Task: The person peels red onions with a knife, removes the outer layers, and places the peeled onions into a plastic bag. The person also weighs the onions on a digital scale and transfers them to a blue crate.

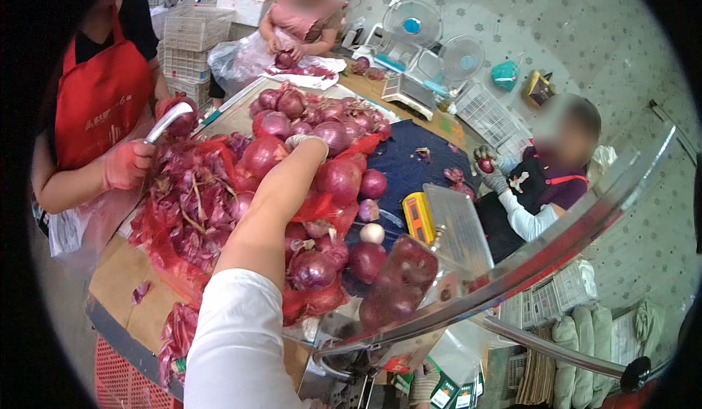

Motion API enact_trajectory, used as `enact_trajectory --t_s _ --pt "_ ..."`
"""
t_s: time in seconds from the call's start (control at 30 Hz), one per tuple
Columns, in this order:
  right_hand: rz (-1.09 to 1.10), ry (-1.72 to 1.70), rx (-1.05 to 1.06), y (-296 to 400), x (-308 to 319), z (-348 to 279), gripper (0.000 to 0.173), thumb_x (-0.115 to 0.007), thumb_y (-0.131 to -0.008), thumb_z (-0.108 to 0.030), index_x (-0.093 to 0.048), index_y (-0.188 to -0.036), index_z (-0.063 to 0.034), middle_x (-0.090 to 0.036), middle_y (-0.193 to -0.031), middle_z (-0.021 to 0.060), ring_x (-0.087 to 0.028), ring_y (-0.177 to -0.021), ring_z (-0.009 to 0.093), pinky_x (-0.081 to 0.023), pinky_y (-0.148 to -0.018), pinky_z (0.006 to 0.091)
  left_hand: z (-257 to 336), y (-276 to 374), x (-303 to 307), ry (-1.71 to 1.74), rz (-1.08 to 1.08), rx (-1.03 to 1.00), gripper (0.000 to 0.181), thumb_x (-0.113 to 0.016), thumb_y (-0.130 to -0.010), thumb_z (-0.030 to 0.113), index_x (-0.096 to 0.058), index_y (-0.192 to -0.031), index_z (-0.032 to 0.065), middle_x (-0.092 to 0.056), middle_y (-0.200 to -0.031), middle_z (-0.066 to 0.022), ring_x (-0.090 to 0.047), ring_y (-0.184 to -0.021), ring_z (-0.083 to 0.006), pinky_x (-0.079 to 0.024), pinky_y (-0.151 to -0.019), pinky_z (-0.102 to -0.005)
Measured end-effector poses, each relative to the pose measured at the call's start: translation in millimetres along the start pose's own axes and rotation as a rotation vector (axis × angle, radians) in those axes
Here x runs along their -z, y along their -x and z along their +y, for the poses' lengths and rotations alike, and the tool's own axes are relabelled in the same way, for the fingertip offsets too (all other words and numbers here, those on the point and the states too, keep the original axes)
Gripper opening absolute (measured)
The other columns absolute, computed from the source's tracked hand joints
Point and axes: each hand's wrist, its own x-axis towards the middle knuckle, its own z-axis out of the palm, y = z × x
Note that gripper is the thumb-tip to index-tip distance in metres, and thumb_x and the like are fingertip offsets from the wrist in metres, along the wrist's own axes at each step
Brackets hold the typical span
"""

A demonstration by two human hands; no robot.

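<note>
My left hand (308,144), in a pale glove, reaches in among the red onions (332,137) heaped on the table; its fingers are mostly hidden, so its grip cannot be told. Red mesh netting (343,219) lies under and around the nearer onions. Left of my forearm is a pile of loose onion skins (189,206). A peeled white onion (372,233) sits on dark blue cloth beside unpeeled ones. Packed onions (403,280) lie in a clear tray near the curved rim. A pale knitted patch at the bottom edge may be my gloved right hand; this is unclear.
At the left a person in a red apron (104,101) holds a knife (170,121) and an onion. Two other people handle onions at the far side and right. A yellow-orange tool (418,217), a scale (408,96) and a curved metal-edged rim (521,277) stand around.
</note>
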Motion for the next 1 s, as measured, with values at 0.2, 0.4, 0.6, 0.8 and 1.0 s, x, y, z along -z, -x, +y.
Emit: enact_trajectory --t_s 0.2,0.4,0.6,0.8,1.0 --pt "0.106 -0.043 0.118 2 30 72 0.018 -0.066 -0.080 -0.017 -0.065 -0.081 0.0002 -0.065 -0.080 0.0060 -0.058 -0.073 0.011 -0.048 -0.071 0.0268 -6 -21 -21 0.042 0.155 -0.098 0.049 -0.059 -0.079 0.031 -0.052 -0.126 0.0176 -0.051 -0.128 -0.0068 -0.054 -0.111 -0.0274 -0.043 -0.084 -0.0516" --pt "0.102 -0.143 0.083 9 31 34 0.015 -0.065 -0.081 -0.016 -0.065 -0.080 -0.0007 -0.064 -0.078 0.0044 -0.055 -0.071 0.011 -0.047 -0.068 0.0260 -37 1 -37 0.677 0.842 -0.295 0.050 -0.065 -0.071 0.035 -0.055 -0.112 0.0076 -0.051 -0.117 -0.0189 -0.053 -0.107 -0.0355 -0.044 -0.088 -0.0438" --pt "0.039 -0.142 0.074 -2 14 23 0.020 -0.065 -0.082 -0.019 -0.065 -0.084 0.0011 -0.065 -0.080 0.0057 -0.057 -0.072 0.011 -0.047 -0.068 0.0261 -55 -19 -34 0.442 0.503 -0.635 0.065 -0.070 -0.061 0.033 -0.052 -0.114 0.0017 -0.057 -0.110 -0.0232 -0.055 -0.103 -0.0355 -0.045 -0.088 -0.0397" --pt "0.024 -0.035 0.093 5 4 10 0.027 -0.065 -0.084 -0.027 -0.066 -0.085 0.0003 -0.065 -0.079 0.0066 -0.057 -0.071 0.011 -0.047 -0.067 0.0259 -32 4 -30 0.424 0.424 -0.429 0.065 -0.068 -0.060 0.023 -0.049 -0.120 0.0087 -0.054 -0.114 -0.0242 -0.054 -0.107 -0.0377 -0.046 -0.090 -0.0414" --pt "-0.005 0.039 0.139 15 22 0 0.028 -0.064 -0.083 -0.025 -0.065 -0.084 0.0027 -0.065 -0.079 0.0080 -0.056 -0.071 0.012 -0.047 -0.068 0.0279 -65 14 -61 1.190 1.084 -0.720 0.073 -0.077 -0.055 0.011 -0.044 -0.121 0.0059 -0.049 -0.117 -0.0158 -0.054 -0.102 -0.0300 -0.047 -0.087 -0.0397"
